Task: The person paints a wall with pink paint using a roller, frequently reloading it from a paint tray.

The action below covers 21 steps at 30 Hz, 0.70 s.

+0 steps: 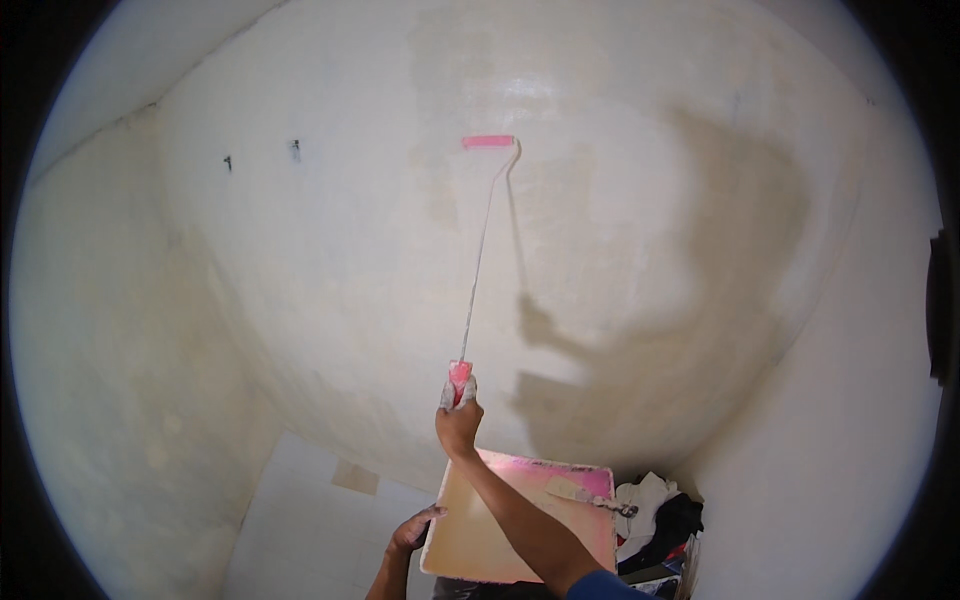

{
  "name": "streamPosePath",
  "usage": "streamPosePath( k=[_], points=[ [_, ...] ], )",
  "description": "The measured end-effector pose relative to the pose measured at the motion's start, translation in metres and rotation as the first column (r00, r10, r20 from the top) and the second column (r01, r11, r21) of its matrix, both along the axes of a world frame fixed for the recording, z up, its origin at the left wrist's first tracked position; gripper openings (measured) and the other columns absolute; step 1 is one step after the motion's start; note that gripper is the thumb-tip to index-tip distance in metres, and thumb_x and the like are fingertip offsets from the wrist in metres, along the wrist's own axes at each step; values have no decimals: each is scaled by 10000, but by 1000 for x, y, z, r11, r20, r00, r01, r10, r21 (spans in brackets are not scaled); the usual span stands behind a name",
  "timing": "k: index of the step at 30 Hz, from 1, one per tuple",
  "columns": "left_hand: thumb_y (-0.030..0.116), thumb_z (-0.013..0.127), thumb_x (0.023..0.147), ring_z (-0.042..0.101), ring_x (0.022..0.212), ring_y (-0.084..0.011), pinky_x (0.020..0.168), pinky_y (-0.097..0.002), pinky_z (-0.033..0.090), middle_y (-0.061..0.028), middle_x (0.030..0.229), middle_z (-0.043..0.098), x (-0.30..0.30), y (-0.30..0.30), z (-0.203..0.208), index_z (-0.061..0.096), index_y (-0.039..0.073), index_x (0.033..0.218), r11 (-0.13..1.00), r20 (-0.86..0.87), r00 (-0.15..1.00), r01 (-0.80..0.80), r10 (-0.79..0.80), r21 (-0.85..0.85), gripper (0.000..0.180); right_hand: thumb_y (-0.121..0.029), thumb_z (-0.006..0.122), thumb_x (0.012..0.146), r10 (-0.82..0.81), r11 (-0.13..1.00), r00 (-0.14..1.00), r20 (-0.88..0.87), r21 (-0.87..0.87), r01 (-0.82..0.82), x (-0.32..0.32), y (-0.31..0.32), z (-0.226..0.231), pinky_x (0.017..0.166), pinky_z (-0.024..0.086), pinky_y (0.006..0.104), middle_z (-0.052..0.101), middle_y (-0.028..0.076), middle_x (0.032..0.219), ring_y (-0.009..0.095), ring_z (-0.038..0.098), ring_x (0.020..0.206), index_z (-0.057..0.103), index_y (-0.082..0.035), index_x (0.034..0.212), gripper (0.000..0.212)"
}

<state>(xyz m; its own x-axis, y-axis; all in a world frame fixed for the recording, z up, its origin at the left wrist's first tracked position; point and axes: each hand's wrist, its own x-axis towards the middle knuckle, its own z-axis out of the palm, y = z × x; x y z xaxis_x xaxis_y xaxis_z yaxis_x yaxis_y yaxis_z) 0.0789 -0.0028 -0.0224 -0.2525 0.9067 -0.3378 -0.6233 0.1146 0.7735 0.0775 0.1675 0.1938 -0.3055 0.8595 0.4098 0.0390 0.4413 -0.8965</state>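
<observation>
Two hands visible, right hand (459, 425) clamped round the handle of a long-stemmed paint roller (488, 142), its pink sleeve up at the pale patchy wall (350, 250), left hand (412, 530) gripping the left rim of a paint tray (470, 535), paint-caked tool (578, 492) across tray's right side.

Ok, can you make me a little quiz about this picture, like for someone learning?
1. Which hand holds the pink paint roller with a long, thin metal rod?
2. True or false: the bare left hand is at the edge of the shallow, rectangular, paint-smeared tray.
3. What colour is the cloth sleeve? (a) Yellow (b) Blue (c) Green

Key: 1. The bare right hand. 2. True. 3. (b).
</observation>
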Motion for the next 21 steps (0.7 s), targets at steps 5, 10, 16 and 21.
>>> streamPosePath(
  k=[5, 10, 16, 21],
  points=[
    [252, 516, 843, 485, 1071, -181, 943, -298, 332, -74, 1142, 549, 13, -2, 43, 496, -25, 1162, 999, 78, 997, 24, -22, -27, 423, -110, 505, 844, -74, 981, 992, -105, 171, 91, -27, 33, 74, 556, 447, 416, 581, 207, 690, 369, 597, 670, 430, -3, 1140, 323],
    [264, 532, 833, 487, 1073, -186, 936, -299, 338, -78, 1139, 552, 18, -5, 64, 479, -19, 1183, 998, 43, 998, 42, -44, 40, 454, -147, 501, 860, -63, 977, 985, -163, 193, 95, -7, 32, 98, 509, 429, 406, 559, 189, 613, 359, 579, 583, 450, 28, 1092, 295],
    [289, 542, 825, 457, 1114, -190, 962, -309, 313, -83, 1182, 528, 0, -2, 8, 461, -21, 1203, 999, 54, 997, 54, -54, 4, 496, -116, 529, 845, -108, 990, 987, -120, 72, 117, 47, 25, 48, 540, 427, 311, 557, 118, 612, 170, 532, 534, 492, -7, 1093, 274],
    [307, 537, 823, 440, 1129, -199, 977, -320, 297, -117, 1204, 505, 5, 7, 21, 444, -22, 1216, 995, 34, 995, 93, -95, 37, 521, -131, 519, 850, -195, 949, 972, -130, 225, 220, 54, 68, 48, 481, 421, 362, 564, 174, 615, 310, 575, 529, 467, 28, 1088, 291]
  ],
)
